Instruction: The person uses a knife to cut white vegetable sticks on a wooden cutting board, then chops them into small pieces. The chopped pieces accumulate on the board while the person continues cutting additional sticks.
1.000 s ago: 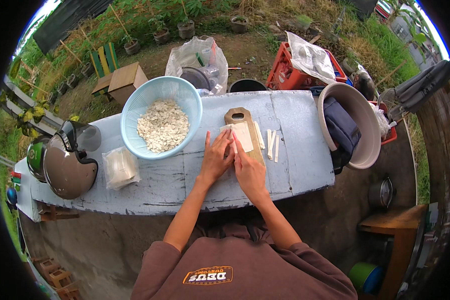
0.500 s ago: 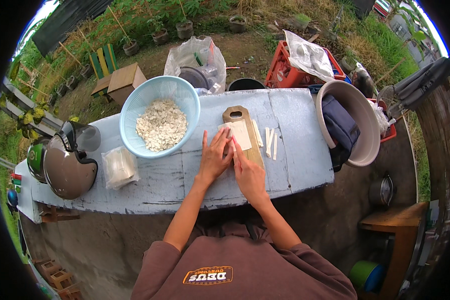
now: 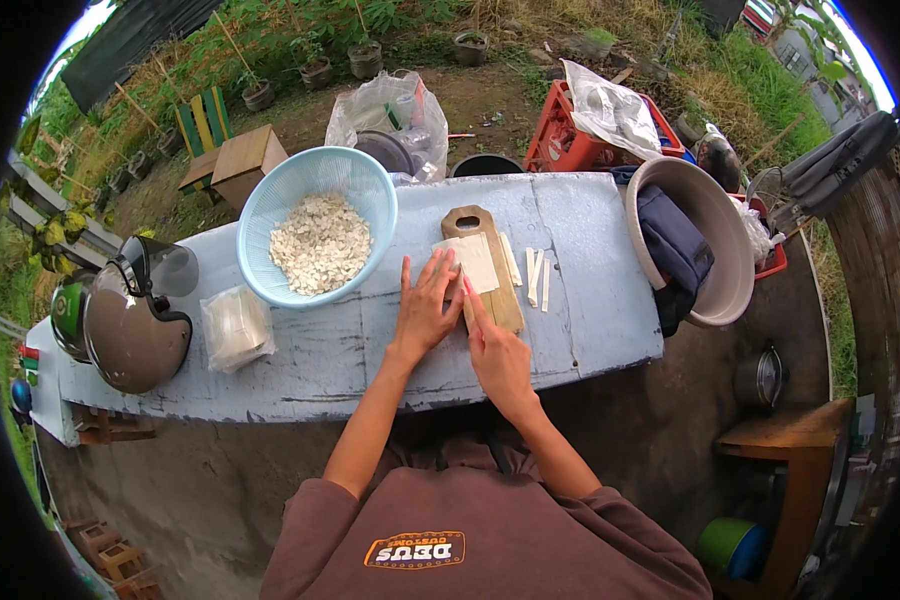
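Note:
A wooden cutting board with a handle hole lies on the table. On it rests a stack of thin, cream-coloured square sheets, which look like dough wrappers. My left hand lies over the stack's left edge, fingers stretched and pressing down. My right hand grips a small knife with a pink handle, index finger along its top; the blade is mostly hidden by my fingers. Cut strips lie along the board's right edge, and several more strips are on the table beside it.
A light blue basket of small pale pieces stands left of the board. Farther left are a clear plastic packet and a brown helmet. At the table's right edge, a beige basin holds a dark cloth item. Behind stands a red crate.
The view has shifted slightly. Both hands stay at the stack, my left fingers a little lower on it, leaving more of its upper left corner showing.

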`<state>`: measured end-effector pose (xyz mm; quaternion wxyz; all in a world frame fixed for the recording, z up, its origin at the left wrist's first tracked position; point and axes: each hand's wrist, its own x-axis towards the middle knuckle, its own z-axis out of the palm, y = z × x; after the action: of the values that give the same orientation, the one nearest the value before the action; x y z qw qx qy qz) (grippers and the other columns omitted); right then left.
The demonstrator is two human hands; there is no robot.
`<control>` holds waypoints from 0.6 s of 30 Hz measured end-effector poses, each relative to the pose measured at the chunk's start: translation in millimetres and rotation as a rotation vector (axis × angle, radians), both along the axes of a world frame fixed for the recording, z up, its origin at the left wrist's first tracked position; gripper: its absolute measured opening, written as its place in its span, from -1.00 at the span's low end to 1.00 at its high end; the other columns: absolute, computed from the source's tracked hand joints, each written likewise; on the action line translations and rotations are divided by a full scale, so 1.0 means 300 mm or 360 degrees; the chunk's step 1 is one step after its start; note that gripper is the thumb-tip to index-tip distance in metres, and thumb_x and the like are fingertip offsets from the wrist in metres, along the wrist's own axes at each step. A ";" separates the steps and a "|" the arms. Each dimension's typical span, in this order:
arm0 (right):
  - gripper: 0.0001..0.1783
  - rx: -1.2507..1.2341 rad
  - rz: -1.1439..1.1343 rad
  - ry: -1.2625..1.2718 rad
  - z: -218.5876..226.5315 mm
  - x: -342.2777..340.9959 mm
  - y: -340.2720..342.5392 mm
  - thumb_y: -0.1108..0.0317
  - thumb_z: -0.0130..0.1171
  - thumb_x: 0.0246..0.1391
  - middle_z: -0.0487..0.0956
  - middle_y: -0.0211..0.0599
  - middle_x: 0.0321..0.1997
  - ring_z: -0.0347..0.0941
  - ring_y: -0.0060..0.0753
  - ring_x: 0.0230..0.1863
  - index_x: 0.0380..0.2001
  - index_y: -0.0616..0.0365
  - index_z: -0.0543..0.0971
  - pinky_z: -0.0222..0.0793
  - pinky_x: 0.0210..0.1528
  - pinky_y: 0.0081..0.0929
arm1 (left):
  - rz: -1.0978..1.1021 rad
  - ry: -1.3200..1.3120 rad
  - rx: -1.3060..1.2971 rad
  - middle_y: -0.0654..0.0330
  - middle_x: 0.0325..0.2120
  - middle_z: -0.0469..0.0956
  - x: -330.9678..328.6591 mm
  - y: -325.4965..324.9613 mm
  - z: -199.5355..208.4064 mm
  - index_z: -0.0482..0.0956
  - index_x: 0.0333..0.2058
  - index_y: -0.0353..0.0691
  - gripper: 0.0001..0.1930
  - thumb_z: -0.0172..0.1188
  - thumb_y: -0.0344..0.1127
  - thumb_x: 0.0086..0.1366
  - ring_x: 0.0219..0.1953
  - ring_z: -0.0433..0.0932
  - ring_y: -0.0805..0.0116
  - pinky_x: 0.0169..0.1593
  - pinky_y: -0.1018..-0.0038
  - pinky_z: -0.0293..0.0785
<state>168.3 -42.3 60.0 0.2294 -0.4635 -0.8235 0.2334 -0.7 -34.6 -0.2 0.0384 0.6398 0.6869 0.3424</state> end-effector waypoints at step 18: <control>-0.13 0.0107 0.0030 -0.0062 -0.012 0.093 -0.130 0.46 0.14 0.22 0.52 -0.14 -0.64 0.50 -0.06 -0.62 0.55 -0.32 0.15 0.38 -0.49 -0.08 | 0.0032 0.0062 0.0012 0.27 0.01 0.69 0.005 -0.003 0.001 0.20 0.45 -0.21 -0.29 0.17 -0.17 0.39 0.50 0.16 0.23 0.56 -0.14 -0.34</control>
<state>196.0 -81.3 56.5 0.2266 -0.4520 -0.8395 0.1988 0.9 -35.5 0.1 0.0191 0.6396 0.6927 0.3329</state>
